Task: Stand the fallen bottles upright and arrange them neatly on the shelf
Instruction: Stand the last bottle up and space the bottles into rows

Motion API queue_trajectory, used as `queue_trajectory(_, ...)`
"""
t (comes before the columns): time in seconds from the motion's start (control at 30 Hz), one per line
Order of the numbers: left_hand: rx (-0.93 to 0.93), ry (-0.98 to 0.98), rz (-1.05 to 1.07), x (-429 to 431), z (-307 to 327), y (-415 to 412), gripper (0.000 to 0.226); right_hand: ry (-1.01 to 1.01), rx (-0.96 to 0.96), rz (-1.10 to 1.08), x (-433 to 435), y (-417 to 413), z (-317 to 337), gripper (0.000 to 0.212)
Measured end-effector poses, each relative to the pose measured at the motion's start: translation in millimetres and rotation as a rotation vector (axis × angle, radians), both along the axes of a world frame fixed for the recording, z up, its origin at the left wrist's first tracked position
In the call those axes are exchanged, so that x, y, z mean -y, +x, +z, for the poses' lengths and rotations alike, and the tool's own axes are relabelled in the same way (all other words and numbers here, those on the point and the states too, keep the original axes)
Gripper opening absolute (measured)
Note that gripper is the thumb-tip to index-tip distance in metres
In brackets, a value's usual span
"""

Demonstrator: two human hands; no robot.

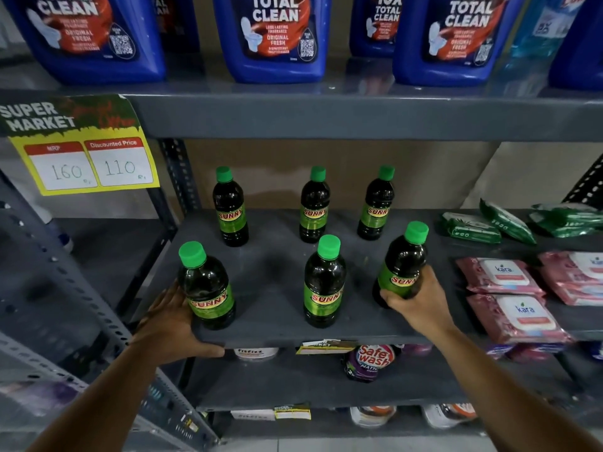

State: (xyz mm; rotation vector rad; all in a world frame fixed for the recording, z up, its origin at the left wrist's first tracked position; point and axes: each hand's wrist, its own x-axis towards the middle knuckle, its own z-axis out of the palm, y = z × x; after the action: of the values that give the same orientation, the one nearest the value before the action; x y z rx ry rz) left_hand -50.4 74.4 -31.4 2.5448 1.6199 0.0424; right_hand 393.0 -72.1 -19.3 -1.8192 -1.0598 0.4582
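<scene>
Several dark Sunny bottles with green caps stand upright on the grey middle shelf (pixel 274 278) in two rows. The back row holds three: left (pixel 230 208), middle (pixel 314 205), right (pixel 376 203). In front, my left hand (pixel 173 318) wraps the back of the front left bottle (pixel 207 288), thumb under the shelf edge. The front middle bottle (pixel 324 285) stands free. My right hand (pixel 421 300) grips the lower part of the front right bottle (pixel 403 265), which tilts slightly to the right.
Green wipe packs (pixel 489 223) and pink Kara packs (pixel 509 298) lie on the shelf's right side. Blue Total Clean jugs (pixel 277 37) fill the shelf above. A yellow price sign (pixel 85 148) hangs at left. Detergent pouches (pixel 372 360) sit below.
</scene>
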Motion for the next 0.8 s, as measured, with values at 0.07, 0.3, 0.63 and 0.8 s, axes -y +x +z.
queue_trajectory(0.07,-0.019,0.0,-0.006,-1,-1,0,0.154,0.009,0.017,0.007,15,-4,-2,0.065)
queue_trajectory(0.3,-0.023,0.018,-0.03,0,-1,0,0.149,0.032,0.054,0.013,31,-9,-5,0.071)
queue_trajectory(0.63,-0.014,-0.008,-0.007,4,2,1,0.15,0.007,0.025,0.038,31,-5,-10,0.064)
queue_trajectory(0.8,-0.034,-0.035,0.022,5,3,2,0.141,0.015,-0.001,0.054,34,-4,-11,0.064)
